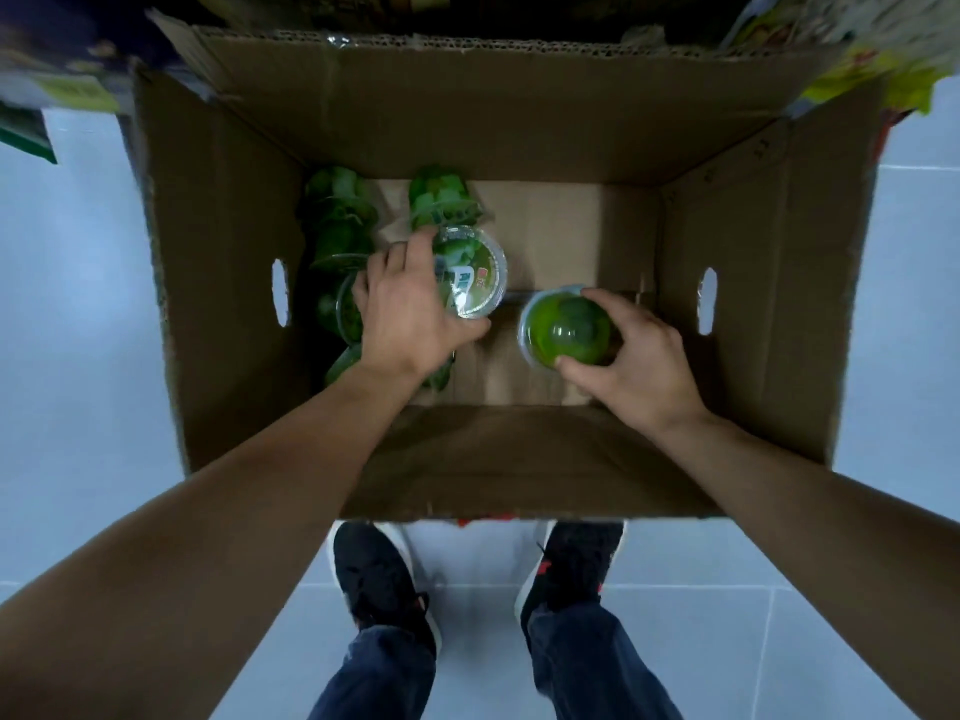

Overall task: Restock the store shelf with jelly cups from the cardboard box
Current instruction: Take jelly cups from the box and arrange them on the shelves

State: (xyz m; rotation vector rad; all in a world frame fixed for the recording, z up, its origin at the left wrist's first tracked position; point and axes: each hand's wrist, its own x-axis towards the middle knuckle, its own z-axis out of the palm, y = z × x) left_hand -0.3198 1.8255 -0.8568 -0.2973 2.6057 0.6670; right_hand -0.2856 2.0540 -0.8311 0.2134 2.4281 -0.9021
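Cardboard box (519, 122): open-topped, flaps raised, standing on a pale tiled floor (78, 304); an oval hand-hole in each side wall. Bare cardboard showed over the right half of the box bottom.

Contents: green jelly cups. A loose group (337, 226) lay along the left wall of the box, toward its far-left corner, some on their sides and overlapping; the exact count could not be told. One more cup (439, 197) lay near the far wall, just right of that group.

Left hand (410, 314): inside the box, left of centre, fingers curled over a lid-up jelly cup (475, 275) with a printed clear lid; a second cup (349, 311) sat under the same hand, touching its outer fingers.

Right hand (634, 356): inside the box, right of centre, thumb and fingers gripping an upturned jelly cup (569, 327), its rounded green base facing the camera.

Beyond the box's far edge: blurred shelf goods, yellow-green packaging (872, 59) at the right corner.

Near edge: two black shoes (379, 579) and dark trouser legs on the floor.
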